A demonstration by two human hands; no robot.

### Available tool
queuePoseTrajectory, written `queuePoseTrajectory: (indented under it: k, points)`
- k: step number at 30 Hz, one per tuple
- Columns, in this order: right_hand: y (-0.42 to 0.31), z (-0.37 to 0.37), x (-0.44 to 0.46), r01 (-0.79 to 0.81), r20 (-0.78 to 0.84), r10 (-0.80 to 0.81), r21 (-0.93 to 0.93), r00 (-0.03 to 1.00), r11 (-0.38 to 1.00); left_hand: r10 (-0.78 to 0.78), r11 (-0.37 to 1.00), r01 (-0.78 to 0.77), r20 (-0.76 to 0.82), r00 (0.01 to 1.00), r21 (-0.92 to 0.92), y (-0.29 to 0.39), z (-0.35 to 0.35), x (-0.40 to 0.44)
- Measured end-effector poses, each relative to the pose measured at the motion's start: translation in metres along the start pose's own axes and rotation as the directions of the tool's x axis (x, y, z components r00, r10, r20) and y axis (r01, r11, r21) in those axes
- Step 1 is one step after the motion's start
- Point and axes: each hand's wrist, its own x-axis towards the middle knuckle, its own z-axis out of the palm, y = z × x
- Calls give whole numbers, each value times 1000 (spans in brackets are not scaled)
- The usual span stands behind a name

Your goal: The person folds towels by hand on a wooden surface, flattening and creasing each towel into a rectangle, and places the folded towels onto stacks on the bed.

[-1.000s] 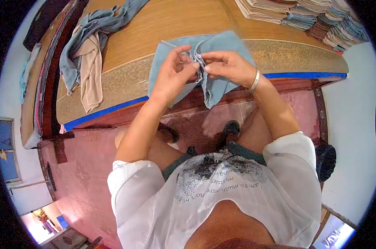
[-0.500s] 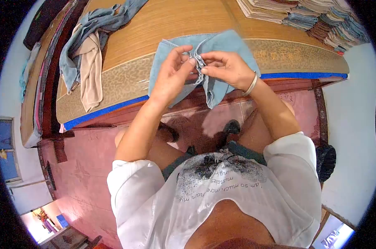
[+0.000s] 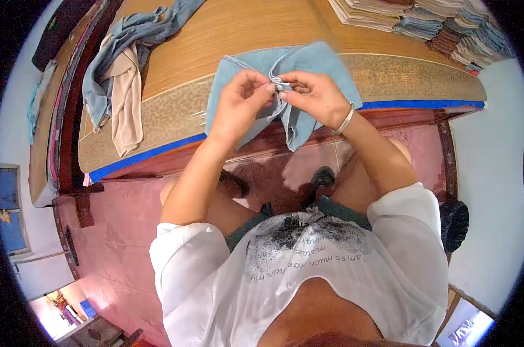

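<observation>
1. Pink flooring (image 3: 117, 248) fills the lower part of my remote view, a pale wall (image 3: 487, 150) rising along the right.
2. Across the top I see a bed (image 3: 233, 29) covered in a tan mat, with a blue strip (image 3: 157, 156) along its near edge.
3. Below it, the wearer's white top (image 3: 186, 277) shows printed lettering, upside down from where I watch.
4. Stacks of folded cloths (image 3: 424, 29) sit at the bed's far right corner, as I see it.
5. To the left, a blue-grey cloth (image 3: 134, 34) lies crumpled on the mat, with a beige cloth (image 3: 126, 104) against it, reaching the near edge.
6. Between these I find the light-blue cloth (image 3: 328, 66), spread at the bed's near edge and partly hanging over it.
7. Left hand (image 3: 236, 110): the grip pinches the cloth's gathered stitched edge (image 3: 280, 84) between thumb and fingers.
8. Right hand (image 3: 320, 103): its grip pinches the same edge, just beside the left.
9. Around the right wrist I see a pale bangle (image 3: 345, 120).
</observation>
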Motion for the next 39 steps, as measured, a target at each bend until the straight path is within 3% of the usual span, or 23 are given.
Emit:
queuePoseTrajectory:
  k: [3,4,8,10,15,17,19,21,22,25,26,27,29,33,37,39]
  points:
    - [-2,5,-2,-1,-24,3,74,1000,997,2,999,-3,4,1000,45,6,3,-2]
    - [-1,3,-2,27,-27,-29,-55,999,998,27,998,-27,7,1000,55,7,3,-3]
    - [-16,11,-11,19,-61,-24,-90,998,996,15,995,-18,32,999,95,9,2,-5]
    - [-10,8,-9,153,-108,-199,-332,974,931,43,998,-44,37,998,51,12,5,-6]
    - [-26,-6,-10,240,-64,-301,-457,951,856,151,989,-151,88,985,-4,14,2,-6]
    - [-49,-10,-17,262,-59,-342,-525,938,810,191,829,-205,80,978,520,29,-8,-5]
    - [-77,-17,-28,191,-40,-250,-533,967,825,210,819,-200,44,977,538,36,-17,-2]
    - [-92,-26,-35,208,-47,-280,-554,959,806,532,548,-430,98,841,718,28,-30,7]
    - [-103,-30,-38,306,26,-389,-666,921,680,522,551,-449,129,843,704,26,-34,9]
    - [-128,-39,-51,312,102,-353,-727,930,612,540,520,-479,161,826,708,15,-37,16]
    - [-136,-39,-56,322,101,-370,-729,923,604,480,612,-464,166,862,640,12,-37,15]
    - [-143,-41,-60,325,113,-365,-734,924,596,487,618,-464,154,860,635,11,-36,14]
    - [-156,-46,-66,294,85,-371,-779,925,554,460,525,-461,217,861,715,9,-33,14]
    - [-182,-51,-74,293,104,-383,-830,918,475,498,489,-481,220,839,728,-7,-30,21]
    - [-192,-65,-78,281,76,-401,-830,913,481,492,496,-491,234,838,716,-12,-29,22]
    - [-195,-71,-82,199,3,-345,-823,938,532,493,511,-506,245,835,695,-13,-28,19]
